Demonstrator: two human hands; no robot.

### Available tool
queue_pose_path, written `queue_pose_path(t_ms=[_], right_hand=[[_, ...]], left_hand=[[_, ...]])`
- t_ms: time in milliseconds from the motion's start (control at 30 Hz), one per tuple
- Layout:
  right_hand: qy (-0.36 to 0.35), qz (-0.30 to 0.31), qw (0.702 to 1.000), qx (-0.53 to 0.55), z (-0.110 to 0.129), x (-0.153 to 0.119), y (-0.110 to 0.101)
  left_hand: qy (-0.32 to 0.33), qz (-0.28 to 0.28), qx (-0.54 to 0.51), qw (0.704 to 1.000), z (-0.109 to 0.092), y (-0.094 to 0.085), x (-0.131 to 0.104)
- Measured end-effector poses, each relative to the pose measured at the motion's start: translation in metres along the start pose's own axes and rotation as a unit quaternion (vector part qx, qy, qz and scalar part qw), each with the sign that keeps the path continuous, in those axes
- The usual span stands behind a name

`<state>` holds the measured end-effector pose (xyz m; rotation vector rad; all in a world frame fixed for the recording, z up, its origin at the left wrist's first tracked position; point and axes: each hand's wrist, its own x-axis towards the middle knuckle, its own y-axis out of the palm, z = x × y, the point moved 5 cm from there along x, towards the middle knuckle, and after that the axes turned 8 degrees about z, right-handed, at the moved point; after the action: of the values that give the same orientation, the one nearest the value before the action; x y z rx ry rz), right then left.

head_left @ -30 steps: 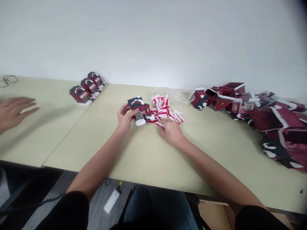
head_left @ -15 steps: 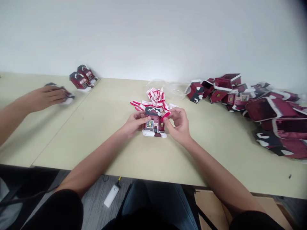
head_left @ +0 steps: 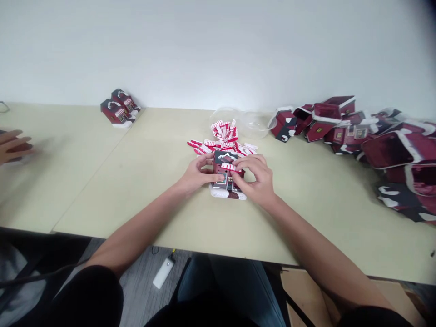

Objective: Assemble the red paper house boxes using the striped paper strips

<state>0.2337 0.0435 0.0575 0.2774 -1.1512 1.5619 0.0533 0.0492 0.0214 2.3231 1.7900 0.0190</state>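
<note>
In the middle of the table stands a small dark-red model house with a snowy dark roof and a white base. My left hand grips it from its left side, thumb across the front by the window. Between the thumb and fingers of my right hand is a red-and-white striped awning, held against the house front just under the roof. Part of the house's right side is hidden by this hand. Right behind the house lies a pile of similar striped awnings.
Clear plastic bowls stand behind the awnings. Several red model houses are heaped at the right. Two houses with awnings stand at the back left. Another person's hand holds a house at the left edge.
My right hand has brought the awning from the house's right side onto its front and turned it striped side out. The other person's hand has moved left with a house.
</note>
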Motion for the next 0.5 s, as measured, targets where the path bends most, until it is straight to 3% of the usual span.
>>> queue_pose_path(t_ms=[233,500], right_hand=[[-0.062,-0.016,0.997,-0.040,0.0039,-0.0028,-0.0061],[-0.038,0.027,0.997,-0.059,-0.0007,-0.0047,-0.0022]], left_hand=[[-0.001,-0.023,0.000,1.000,0.0015,0.0020,-0.0021],[0.011,-0.023,-0.007,1.000,0.0004,0.0043,-0.0040]])
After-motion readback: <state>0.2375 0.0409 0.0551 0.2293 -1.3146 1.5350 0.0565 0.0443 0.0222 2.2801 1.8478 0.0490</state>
